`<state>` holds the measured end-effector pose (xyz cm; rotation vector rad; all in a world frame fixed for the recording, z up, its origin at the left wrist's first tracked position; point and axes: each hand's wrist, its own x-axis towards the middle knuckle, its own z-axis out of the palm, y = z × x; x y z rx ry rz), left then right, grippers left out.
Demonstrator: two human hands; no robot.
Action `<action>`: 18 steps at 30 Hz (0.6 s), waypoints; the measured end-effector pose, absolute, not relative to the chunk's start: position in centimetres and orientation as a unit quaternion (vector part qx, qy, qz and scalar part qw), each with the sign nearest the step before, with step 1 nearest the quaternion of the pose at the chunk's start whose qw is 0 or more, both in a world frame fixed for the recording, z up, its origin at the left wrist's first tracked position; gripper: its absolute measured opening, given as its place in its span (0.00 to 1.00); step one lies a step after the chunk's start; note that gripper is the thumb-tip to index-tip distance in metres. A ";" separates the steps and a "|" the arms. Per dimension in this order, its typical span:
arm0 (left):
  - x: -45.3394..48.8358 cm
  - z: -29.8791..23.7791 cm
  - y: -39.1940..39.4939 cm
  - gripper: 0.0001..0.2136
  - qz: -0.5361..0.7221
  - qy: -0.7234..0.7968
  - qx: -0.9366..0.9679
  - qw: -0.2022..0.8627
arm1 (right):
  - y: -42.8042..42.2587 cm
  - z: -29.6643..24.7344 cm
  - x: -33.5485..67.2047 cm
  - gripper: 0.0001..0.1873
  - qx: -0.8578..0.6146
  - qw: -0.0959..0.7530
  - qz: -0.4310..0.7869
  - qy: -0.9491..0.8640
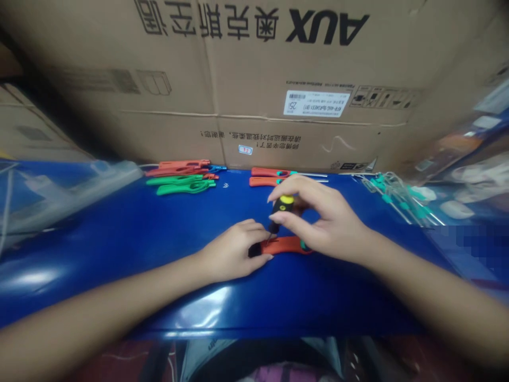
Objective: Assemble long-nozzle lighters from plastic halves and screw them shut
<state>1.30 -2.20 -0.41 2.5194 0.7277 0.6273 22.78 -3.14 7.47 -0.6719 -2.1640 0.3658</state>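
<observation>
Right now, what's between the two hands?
In the head view, an orange handle, with a screwdriver in the right hand pointing down at its end by the left hand.

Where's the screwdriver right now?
In the head view, the black-and-yellow screwdriver is just right of centre, in the right hand, its tip down at the left end of the orange plastic handle, beside the left hand.

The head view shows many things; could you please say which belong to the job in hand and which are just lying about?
Belong to the job:
screwdriver, in the right hand
orange handle under its tip, steadied by the left hand
probably, as similar parts: orange handles with metal rods, green handles, rods with teal parts

Apparently just lying about:
pale strip, left
cardboard box behind
</observation>
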 end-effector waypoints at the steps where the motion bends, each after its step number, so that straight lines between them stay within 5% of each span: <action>1: 1.2 -0.3 -2.2 0.14 0.218 0.270 0.913 0.215 | -3.0 7.5 23.1 0.07 -0.280 0.429 0.160 -0.844; 5: 0.6 0.3 -1.8 0.17 0.191 0.294 0.919 0.180 | -1.8 7.1 25.8 0.09 -0.351 0.509 0.177 -0.766; 9: 0.0 0.5 -1.3 0.14 0.169 0.316 0.919 0.166 | 0.0 5.5 29.5 0.13 -0.462 0.480 0.175 -0.725; 14: 0.2 0.2 -1.0 0.14 0.178 0.317 0.915 0.176 | 0.2 4.4 32.4 0.08 -0.526 0.285 0.028 -0.801; 18: 0.6 -0.2 -0.6 0.13 0.192 0.317 0.910 0.185 | -0.2 4.6 33.6 0.04 -0.591 0.074 0.060 -0.801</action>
